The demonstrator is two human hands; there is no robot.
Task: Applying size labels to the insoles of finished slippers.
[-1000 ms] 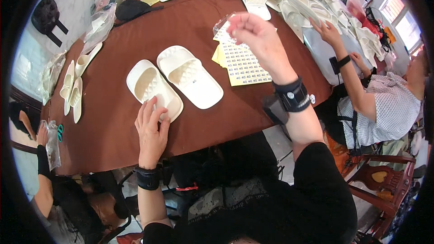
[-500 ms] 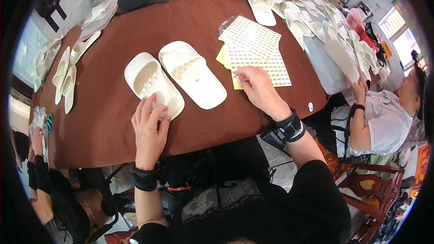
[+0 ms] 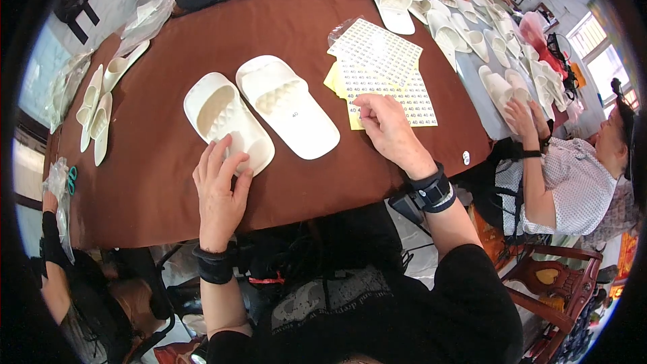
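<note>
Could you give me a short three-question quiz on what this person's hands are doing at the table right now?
1. True or false: the left hand rests on the heel end of a cream slipper.
2. What do the right hand fingertips touch? A) a black bag B) a sheet of small stickers C) scissors
3. How many slippers lie directly before the person on the brown table?

Key:
1. True.
2. B, the sticker sheet lying over yellow paper.
3. Two; the second slipper already bears a small sticker.

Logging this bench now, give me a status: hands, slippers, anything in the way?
Left hand flat on near slipper's heel. Right hand fingertips on sticker sheets. Second slipper lies alongside the first, untouched. Nothing between hands and slippers.
</note>
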